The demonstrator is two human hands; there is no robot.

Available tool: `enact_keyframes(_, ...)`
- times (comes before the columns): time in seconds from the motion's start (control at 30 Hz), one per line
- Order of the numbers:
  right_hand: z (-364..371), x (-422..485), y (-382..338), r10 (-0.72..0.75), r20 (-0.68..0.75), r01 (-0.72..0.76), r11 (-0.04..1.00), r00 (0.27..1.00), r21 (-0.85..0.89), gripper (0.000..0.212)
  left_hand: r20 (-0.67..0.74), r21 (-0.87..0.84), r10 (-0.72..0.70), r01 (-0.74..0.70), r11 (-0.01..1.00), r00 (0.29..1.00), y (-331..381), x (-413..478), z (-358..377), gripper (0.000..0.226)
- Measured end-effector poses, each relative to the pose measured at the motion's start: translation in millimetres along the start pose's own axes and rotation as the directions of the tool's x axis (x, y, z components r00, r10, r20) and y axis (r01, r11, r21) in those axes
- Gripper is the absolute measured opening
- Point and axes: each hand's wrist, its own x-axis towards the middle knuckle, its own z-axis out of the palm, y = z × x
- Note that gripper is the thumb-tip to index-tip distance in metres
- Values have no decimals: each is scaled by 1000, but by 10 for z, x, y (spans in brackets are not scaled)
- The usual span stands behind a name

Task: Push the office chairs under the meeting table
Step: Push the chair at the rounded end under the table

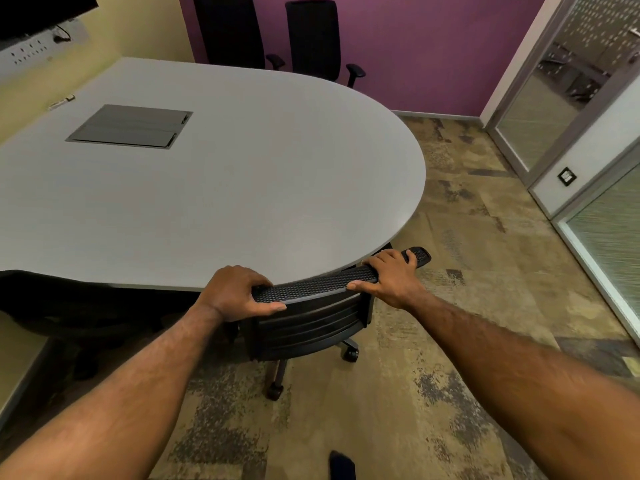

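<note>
You had your left hand (235,292) and right hand (391,275) clasped on the top rail of the office chair (311,306), its back already touching the desk (214,188) edge, so an even, straight push suited best.

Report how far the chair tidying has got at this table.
Done: the two chairs at the far side by the purple wall look tucked against the table. In hand: the left hand and right hand grip the top of the near chair's backrest, which already meets the table edge. Left: the dark chair at the left looks only partly tucked under.
</note>
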Motion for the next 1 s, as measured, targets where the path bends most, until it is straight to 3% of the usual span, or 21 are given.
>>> enact_keyframes(0.63,-48,319,303,-10,77,8,1000,997,26,124,17,-28,-102,102,994,995,47,343,118,88)
enact_keyframes(1.0,-132,386,404,-11,151,8,1000,989,19,116,101,3,-120,120,993,988,125,430,171,94)
